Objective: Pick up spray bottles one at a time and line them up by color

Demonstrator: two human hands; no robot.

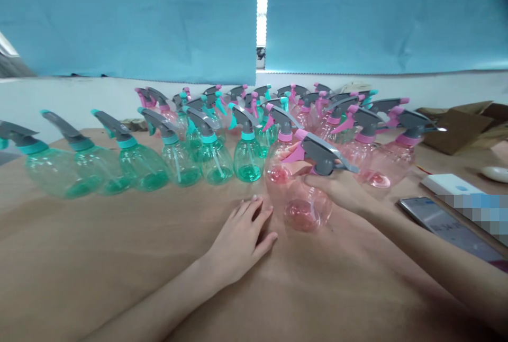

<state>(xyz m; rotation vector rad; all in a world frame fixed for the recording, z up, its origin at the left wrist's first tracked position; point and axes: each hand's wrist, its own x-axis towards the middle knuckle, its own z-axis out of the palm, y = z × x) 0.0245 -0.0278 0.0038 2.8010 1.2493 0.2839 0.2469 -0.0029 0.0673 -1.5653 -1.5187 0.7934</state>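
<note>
Nothing legible here. Right of the pink spray bottle [307, 208], the phone [444, 224] has its screen lit, but the writing is too blurred to read. Further right of the bottle, the white box [446, 183] bears a small blue mark, unreadable.

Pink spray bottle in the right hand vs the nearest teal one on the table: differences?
Colour: the pink spray bottle has a pink-tinted body and collar; the teal spray bottle is green-tinted with a teal collar. Hold: the right hand grips the pink one's neck; the teal one is untouched. Pose: pink tilts, teal stands upright. Both have grey trigger heads.
</note>
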